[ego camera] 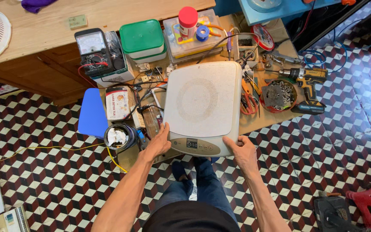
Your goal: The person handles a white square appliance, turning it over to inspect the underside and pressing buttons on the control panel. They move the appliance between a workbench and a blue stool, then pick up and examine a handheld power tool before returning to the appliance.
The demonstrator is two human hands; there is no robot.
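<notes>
At the centre of the cluttered low workbench [263, 122], a white induction cooktop [202, 105] is seen lying flat, glass face up, with its control panel [195, 146] at six o'clock, nearest the person. It is gripped at both near corners: the left hand [157, 144] is closed over the seven o'clock corner, fingers wrapped round the edge, and the right hand [243, 151] is clamped on the five o'clock corner, thumb laid on top. At three o'clock a cordless drill [305, 86] and a bowl of screws [278, 95] are found; at ten o'clock an analogue multimeter [94, 52] is propped up, and green-lidded boxes [142, 41] are stacked at eleven. Red-handled pliers [248, 101] lie just beside the cooktop's right edge. Judged from this grip, the unit is best kept level and moved evenly by both hands, so that loose leads and tools alongside are not dragged.
</notes>
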